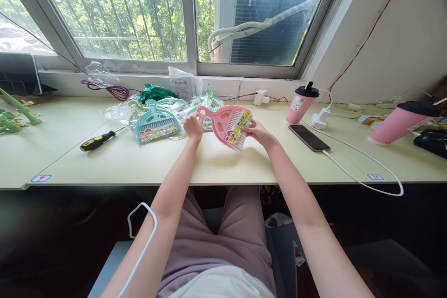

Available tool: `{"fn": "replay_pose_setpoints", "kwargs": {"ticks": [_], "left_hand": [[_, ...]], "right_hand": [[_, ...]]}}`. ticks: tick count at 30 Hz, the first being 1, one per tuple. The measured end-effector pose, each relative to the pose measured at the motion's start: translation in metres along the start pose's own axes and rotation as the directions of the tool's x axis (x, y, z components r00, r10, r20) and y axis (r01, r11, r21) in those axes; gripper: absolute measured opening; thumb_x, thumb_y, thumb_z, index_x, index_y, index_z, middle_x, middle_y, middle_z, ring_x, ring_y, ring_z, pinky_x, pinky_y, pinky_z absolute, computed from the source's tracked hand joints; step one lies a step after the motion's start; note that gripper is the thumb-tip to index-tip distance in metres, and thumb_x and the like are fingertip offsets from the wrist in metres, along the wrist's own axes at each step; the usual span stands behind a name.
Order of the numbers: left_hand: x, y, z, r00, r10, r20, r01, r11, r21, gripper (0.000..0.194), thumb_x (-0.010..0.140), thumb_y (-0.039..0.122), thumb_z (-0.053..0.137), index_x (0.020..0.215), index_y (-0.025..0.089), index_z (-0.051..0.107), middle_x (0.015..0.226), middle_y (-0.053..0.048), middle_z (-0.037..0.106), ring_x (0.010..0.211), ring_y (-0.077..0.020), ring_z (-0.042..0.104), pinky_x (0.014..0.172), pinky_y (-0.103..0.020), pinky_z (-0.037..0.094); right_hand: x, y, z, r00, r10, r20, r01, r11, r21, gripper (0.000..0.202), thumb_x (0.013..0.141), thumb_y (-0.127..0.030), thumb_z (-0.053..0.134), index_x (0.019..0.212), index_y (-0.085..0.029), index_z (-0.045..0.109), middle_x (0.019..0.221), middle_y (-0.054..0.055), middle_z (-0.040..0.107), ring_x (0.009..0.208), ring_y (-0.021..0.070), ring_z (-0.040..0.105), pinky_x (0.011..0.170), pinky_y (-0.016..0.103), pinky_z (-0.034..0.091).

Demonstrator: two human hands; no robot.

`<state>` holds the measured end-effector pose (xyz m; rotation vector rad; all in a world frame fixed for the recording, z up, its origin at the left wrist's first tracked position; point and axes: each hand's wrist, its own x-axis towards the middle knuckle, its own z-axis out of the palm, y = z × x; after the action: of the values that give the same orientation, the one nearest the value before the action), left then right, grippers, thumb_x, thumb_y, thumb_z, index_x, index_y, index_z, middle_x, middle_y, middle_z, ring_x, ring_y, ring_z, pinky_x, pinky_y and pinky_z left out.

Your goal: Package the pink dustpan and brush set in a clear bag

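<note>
A pale desk (104, 158) runs below a barred window. The left hand (193, 126) closes on the handle end of a pink plastic mini dustpan-and-brush set (225, 125); the right hand (256, 131) pinches its labelled lower edge, so the set is held tilted above the desk for viewing. Just beside it lie teal bagged sets (157, 123) and a black-and-yellow screwdriver (98, 140).

Screwdriver (97, 140) lies left; phone (309, 137) right, near pink cup (299, 102).
</note>
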<state>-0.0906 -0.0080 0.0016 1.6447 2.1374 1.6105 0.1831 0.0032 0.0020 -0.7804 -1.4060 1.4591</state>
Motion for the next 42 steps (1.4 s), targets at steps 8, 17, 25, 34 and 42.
{"fn": "replay_pose_setpoints", "kwargs": {"ticks": [8,17,25,34,42], "left_hand": [[-0.002,-0.001,0.004,0.992,0.127,-0.025,-0.120,0.975,0.187,0.021,0.090,0.020,0.051,0.090,0.019,0.072,0.100,-0.011,0.072,0.106,-0.0295,0.062,0.100,-0.042,0.040],[-0.005,-0.001,0.002,0.980,0.166,0.111,-0.194,0.924,0.330,0.037,0.087,0.007,0.046,0.112,0.020,0.070,0.123,-0.010,0.068,0.123,-0.0296,0.054,0.114,-0.045,0.030],[-0.004,-0.008,0.002,0.988,0.080,0.130,-0.116,0.945,0.307,0.049,0.084,0.004,0.049,0.129,0.018,0.064,0.147,-0.016,0.052,0.147,-0.0328,0.033,0.122,-0.060,0.009],[-0.010,0.020,-0.003,0.874,0.452,-0.179,-0.458,0.889,0.005,0.046,0.098,0.012,0.035,0.126,0.030,0.066,0.153,-0.003,0.046,0.147,-0.0187,0.033,0.122,-0.044,0.024],[-0.009,0.011,0.003,0.917,0.399,0.020,-0.400,0.913,0.080,0.041,0.092,0.009,0.047,0.117,0.032,0.071,0.151,-0.003,0.049,0.150,-0.0234,0.028,0.124,-0.059,0.001]], "right_hand": [[-0.004,-0.008,0.000,0.998,0.048,0.047,-0.044,0.996,-0.076,0.055,0.054,-0.024,0.091,0.104,-0.021,0.069,0.098,0.006,0.078,0.086,0.0243,0.073,0.073,0.036,0.062],[0.005,-0.001,-0.008,0.975,0.012,-0.223,0.005,0.997,0.078,0.046,0.057,-0.011,0.088,0.097,-0.019,0.066,0.089,0.005,0.077,0.078,0.0196,0.073,0.073,0.034,0.063],[0.004,-0.002,-0.006,0.974,0.002,-0.227,0.022,0.995,0.102,0.040,0.063,-0.006,0.083,0.098,-0.016,0.066,0.089,0.006,0.077,0.075,0.0192,0.073,0.065,0.029,0.063],[0.011,-0.001,-0.020,0.807,-0.021,-0.590,0.235,0.929,0.288,0.029,0.075,-0.004,0.070,0.098,-0.020,0.064,0.086,-0.002,0.075,0.074,0.0099,0.072,0.069,0.019,0.060],[0.012,0.001,-0.032,0.698,0.105,-0.708,0.237,0.899,0.367,0.026,0.078,-0.002,0.065,0.097,-0.019,0.064,0.085,-0.003,0.074,0.068,0.0069,0.069,0.064,0.015,0.060]]}}
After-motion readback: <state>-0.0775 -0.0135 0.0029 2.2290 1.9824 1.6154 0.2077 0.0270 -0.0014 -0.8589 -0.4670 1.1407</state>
